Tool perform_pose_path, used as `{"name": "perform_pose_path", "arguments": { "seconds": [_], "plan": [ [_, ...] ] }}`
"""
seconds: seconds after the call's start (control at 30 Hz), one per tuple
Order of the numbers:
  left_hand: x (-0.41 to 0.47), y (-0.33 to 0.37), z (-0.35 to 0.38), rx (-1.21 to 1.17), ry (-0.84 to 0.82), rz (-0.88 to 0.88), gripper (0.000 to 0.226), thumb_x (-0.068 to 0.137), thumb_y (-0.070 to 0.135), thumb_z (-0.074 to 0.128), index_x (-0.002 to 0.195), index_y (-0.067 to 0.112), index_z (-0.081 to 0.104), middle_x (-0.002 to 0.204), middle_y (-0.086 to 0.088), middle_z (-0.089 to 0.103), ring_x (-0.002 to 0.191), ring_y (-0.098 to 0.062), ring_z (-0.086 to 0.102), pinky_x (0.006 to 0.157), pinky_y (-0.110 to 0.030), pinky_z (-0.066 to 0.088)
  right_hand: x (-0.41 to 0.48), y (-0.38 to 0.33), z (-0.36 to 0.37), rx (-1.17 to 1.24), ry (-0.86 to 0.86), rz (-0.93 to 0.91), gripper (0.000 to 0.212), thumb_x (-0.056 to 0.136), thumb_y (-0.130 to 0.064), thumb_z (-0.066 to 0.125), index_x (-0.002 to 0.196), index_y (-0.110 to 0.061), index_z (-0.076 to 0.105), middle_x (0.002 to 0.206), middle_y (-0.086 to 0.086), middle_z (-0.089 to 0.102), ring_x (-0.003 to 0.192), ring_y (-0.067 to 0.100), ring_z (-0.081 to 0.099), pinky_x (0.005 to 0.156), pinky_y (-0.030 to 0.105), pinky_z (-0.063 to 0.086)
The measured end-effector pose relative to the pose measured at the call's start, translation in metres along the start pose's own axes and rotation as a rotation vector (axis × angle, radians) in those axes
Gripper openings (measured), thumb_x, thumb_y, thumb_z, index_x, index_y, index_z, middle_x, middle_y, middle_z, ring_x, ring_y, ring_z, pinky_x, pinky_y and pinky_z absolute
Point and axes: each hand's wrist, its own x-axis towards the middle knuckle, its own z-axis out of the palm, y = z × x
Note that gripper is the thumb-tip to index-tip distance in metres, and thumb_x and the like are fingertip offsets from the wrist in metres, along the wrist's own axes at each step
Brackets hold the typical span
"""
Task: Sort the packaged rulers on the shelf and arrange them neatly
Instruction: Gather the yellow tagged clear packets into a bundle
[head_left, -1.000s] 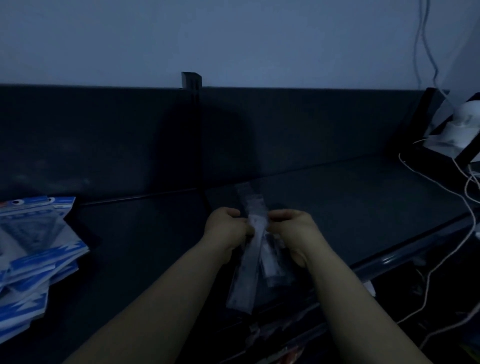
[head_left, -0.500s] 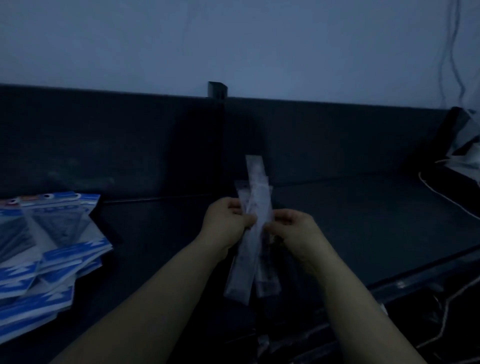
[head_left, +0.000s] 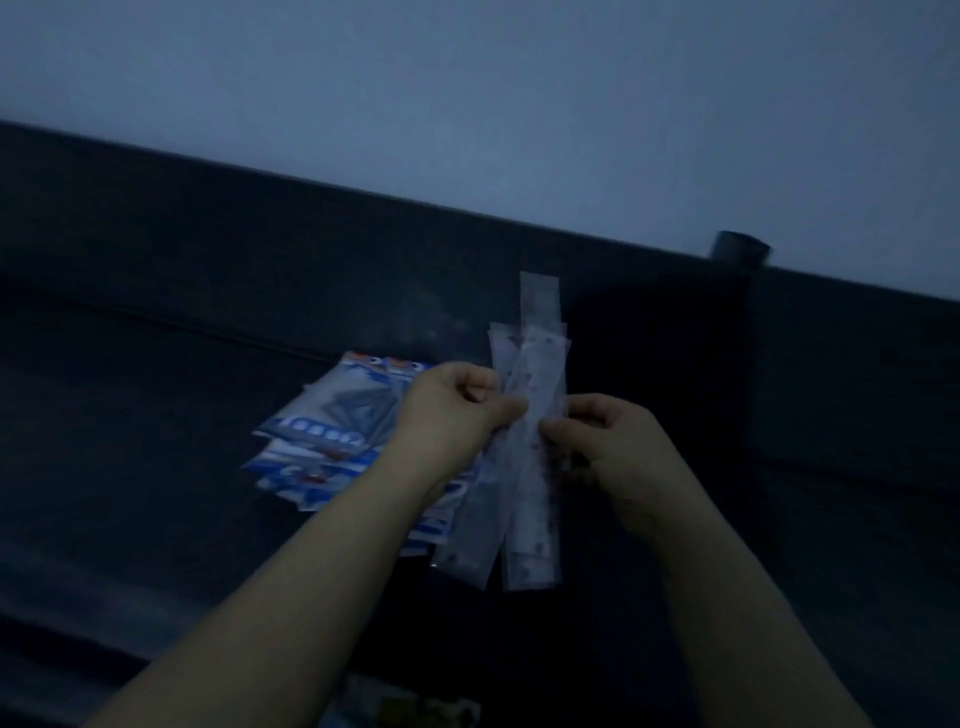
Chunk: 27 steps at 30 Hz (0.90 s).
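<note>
A bunch of clear packaged rulers (head_left: 530, 467) stands nearly upright in front of me, fanned out at top and bottom, above the dark shelf (head_left: 156, 467). My left hand (head_left: 457, 410) pinches the bunch from the left side at mid-height. My right hand (head_left: 608, 447) pinches it from the right, fingers curled round the edge. Behind my left forearm a loose pile of blue-and-white packaged sets (head_left: 332, 436) lies on the shelf, partly hidden by the arm.
The shelf has a dark back panel (head_left: 260, 244) under a pale wall. A dark upright post (head_left: 737, 252) rises at the back right, with a divider below it. Something colourful (head_left: 410, 706) shows at the bottom edge. The light is dim.
The view has swung left and tilted, so the blue-and-white pile now sits near the centre behind my left arm. Both hands keep their hold on the rulers, raised a little.
</note>
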Motion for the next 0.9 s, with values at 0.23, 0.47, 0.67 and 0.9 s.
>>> {"name": "perform_pose_path", "arguments": {
  "seconds": [0.23,0.47,0.67,0.9],
  "plan": [
    [-0.027,0.019,-0.151,-0.062,0.212,-0.043,0.013,0.08,0.011,0.076,0.087,0.007,0.065,0.079,-0.004,0.068,0.063,-0.01,0.064,0.051,-0.019,0.052,-0.004,-0.028,0.148,0.075,-0.225,-0.007,0.006,0.088,-0.004,0.063,0.093,-0.003,0.066,0.085,0.012,0.072,0.066,0.019,0.069,0.056,0.029,0.057],
    [-0.058,0.029,-0.329,0.099,0.377,-0.07,0.017,0.082,0.018,0.074,0.085,0.003,0.067,0.071,-0.006,0.07,0.058,-0.013,0.064,0.053,-0.026,0.054,-0.025,-0.049,0.321,0.152,-0.426,-0.014,0.019,0.088,-0.002,0.061,0.106,0.005,0.063,0.097,0.025,0.069,0.073,0.027,0.067,0.055,0.03,0.056],
    [-0.076,0.033,-0.451,0.19,0.496,-0.12,0.024,0.088,0.019,0.068,0.072,0.004,0.059,0.048,-0.005,0.045,0.037,-0.012,0.038,0.04,-0.019,0.033,-0.031,-0.065,0.446,0.112,-0.508,0.034,0.011,0.088,-0.001,0.062,0.098,-0.002,0.065,0.076,0.011,0.068,0.053,0.009,0.063,0.062,0.028,0.059],
    [-0.059,0.024,-0.551,0.24,0.605,-0.151,0.026,0.086,0.019,0.07,0.068,0.004,0.058,0.05,-0.006,0.045,0.04,-0.015,0.04,0.04,-0.02,0.034,-0.007,-0.072,0.555,0.091,-0.573,0.068,0.015,0.09,0.005,0.053,0.095,0.001,0.066,0.092,0.022,0.067,0.069,0.021,0.064,0.06,0.033,0.057]
  ]
}}
